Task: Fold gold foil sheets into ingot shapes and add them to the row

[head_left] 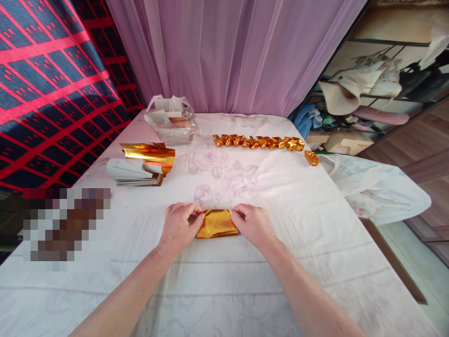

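A folded sheet of gold foil paper (217,223) lies flat on the white flowered cloth in front of me. My left hand (179,223) pinches its left edge with thumb and fingers. On the opposite edge, my right hand (253,223) pinches the paper the same way. Both hands rest on the cloth, with the gold paper stretched between them.
A stack of gold foil sheets (145,164) with curled top sheets lies at the left. Behind it sits a clear plastic bag (171,120). A row of several folded gold pieces (259,142) runs across the far side, one more (311,157) apart. The table edge (393,257) drops off at right.
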Available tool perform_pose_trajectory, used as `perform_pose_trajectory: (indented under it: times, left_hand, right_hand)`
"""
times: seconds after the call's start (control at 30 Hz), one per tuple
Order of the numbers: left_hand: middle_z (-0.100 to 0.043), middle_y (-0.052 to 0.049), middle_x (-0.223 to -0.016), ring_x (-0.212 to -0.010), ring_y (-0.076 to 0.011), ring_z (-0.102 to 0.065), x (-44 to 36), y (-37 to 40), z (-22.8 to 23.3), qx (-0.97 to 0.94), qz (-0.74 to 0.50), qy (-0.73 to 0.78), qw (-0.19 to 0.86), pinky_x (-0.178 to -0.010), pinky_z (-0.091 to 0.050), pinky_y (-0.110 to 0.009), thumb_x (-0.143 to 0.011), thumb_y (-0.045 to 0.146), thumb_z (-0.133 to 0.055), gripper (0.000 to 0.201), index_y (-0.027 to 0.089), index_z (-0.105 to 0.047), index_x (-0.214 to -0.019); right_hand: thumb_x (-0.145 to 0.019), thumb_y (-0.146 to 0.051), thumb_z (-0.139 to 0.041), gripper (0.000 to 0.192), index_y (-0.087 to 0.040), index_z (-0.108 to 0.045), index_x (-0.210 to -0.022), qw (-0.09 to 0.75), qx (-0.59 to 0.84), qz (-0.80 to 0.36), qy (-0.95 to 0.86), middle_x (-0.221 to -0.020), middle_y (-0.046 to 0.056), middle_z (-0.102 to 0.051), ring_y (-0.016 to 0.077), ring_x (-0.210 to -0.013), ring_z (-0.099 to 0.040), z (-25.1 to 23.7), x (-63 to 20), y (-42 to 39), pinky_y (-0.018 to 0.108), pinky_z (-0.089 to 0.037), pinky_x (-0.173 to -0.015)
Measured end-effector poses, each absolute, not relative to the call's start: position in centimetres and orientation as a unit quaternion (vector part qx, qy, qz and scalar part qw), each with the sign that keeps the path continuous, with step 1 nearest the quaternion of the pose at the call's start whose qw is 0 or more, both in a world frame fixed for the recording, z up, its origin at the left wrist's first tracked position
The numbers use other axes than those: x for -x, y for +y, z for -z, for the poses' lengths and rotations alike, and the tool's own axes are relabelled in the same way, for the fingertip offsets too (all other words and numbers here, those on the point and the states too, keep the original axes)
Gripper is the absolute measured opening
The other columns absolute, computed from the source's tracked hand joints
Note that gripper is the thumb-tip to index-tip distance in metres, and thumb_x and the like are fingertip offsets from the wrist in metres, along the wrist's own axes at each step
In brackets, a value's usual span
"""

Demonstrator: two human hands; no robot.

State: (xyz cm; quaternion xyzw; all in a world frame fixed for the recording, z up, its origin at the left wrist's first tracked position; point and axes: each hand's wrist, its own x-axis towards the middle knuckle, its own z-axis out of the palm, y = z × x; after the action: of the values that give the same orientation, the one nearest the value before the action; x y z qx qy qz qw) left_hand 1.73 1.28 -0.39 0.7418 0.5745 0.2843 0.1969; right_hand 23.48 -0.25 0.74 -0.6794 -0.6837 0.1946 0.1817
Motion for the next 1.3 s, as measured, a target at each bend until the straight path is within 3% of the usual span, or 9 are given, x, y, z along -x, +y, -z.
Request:
perform_pose_trajectory:
  times: [0.17,0.23,0.4,0.6,0.73,1.0,1.3]
  left_hand:
    - [-0.071,0.003,-0.075,-0.082,-0.0224,-0.063,-1.9,1.2,0.1,-0.755,-0.235,0.589,0.166,-0.087,-0.038,-0.042,-0.081,0.025,-0.062,0.007,0.026,-0.067,-0.076]
    - [-0.071,0.003,-0.075,-0.084,-0.0226,-0.063,-2.0,1.2,0.1,-0.753,-0.226,0.596,0.162,-0.088,-0.038,-0.042,-0.081,0.024,-0.064,0.006,0.027,-0.068,-0.085]
    - [-0.07,0.004,-0.077,-0.088,-0.0231,-0.063,-2.1,1.1,0.0,-0.761,-0.21,0.596,0.148,-0.091,-0.038,-0.042,-0.082,0.02,-0.064,0.029,0.028,-0.065,-0.11]
    - [-0.07,0.0,-0.097,-0.098,-0.0234,-0.06,-2.0,1.1,0.3,-0.766,-0.216,0.591,0.136,-0.092,-0.038,-0.042,-0.083,0.022,-0.064,0.018,0.03,-0.071,-0.097]
    - [-0.068,0.0,-0.096,-0.097,-0.0226,-0.059,-1.9,1.1,0.6,-0.773,-0.238,0.573,0.129,-0.093,-0.038,-0.042,-0.083,0.022,-0.064,0.013,0.03,-0.074,-0.082]
    - [-0.068,-0.001,-0.095,-0.098,-0.0241,-0.06,-1.8,1.3,0.0,-0.778,-0.224,0.567,0.152,-0.094,-0.037,-0.044,-0.083,0.026,-0.066,0.01,0.03,-0.075,-0.083]
    - [-0.069,0.0,-0.098,-0.101,-0.0253,-0.059,-1.8,1.5,-0.2,-0.767,-0.208,0.582,0.171,-0.096,-0.037,-0.045,-0.076,0.025,-0.073,0.011,0.031,-0.076,-0.084]
  right_hand:
    - [-0.088,-0.028,-0.052,0.026,-0.022,-0.07,-0.07,0.145,0.693,-0.159,-0.688,-0.076,0.003,-0.075,0.0155,-0.065,-0.064,-0.6,-23.1,-0.3,0.025,-0.033,-0.059]
    - [-0.089,-0.028,-0.053,0.026,-0.023,-0.07,-0.071,0.134,0.699,-0.15,-0.686,-0.077,0.002,-0.075,0.0156,-0.066,-0.064,-0.7,-23.0,-0.2,0.025,-0.033,-0.059]
    - [-0.089,-0.03,-0.054,0.024,-0.023,-0.071,-0.074,0.112,0.713,-0.143,-0.677,-0.079,0.002,-0.076,0.0159,-0.067,-0.064,-0.9,-22.7,-0.1,0.026,-0.032,-0.059]
    - [-0.087,-0.03,-0.058,0.018,-0.022,-0.068,-0.074,0.132,0.719,-0.157,-0.664,-0.078,0.002,-0.073,0.0153,-0.065,-0.061,-0.5,-22.7,0.0,0.026,-0.031,-0.058]
    - [-0.083,-0.025,-0.062,0.004,-0.023,-0.066,-0.082,0.175,0.71,-0.175,-0.66,-0.077,-0.001,-0.07,0.0141,-0.065,-0.059,0.0,-23.1,0.0,0.025,-0.032,-0.06]
    - [-0.088,-0.023,-0.057,0.011,-0.023,-0.068,-0.086,0.177,0.682,-0.174,-0.688,-0.088,0.0,-0.069,0.0126,-0.068,-0.06,0.1,-23.2,-0.1,0.026,-0.033,-0.06]
    - [-0.086,-0.03,-0.066,0.007,-0.023,-0.066,-0.086,0.162,0.69,-0.185,-0.681,-0.088,0.0,-0.068,0.0134,-0.071,-0.061,-0.1,-23.0,0.0,0.026,-0.033,-0.061]
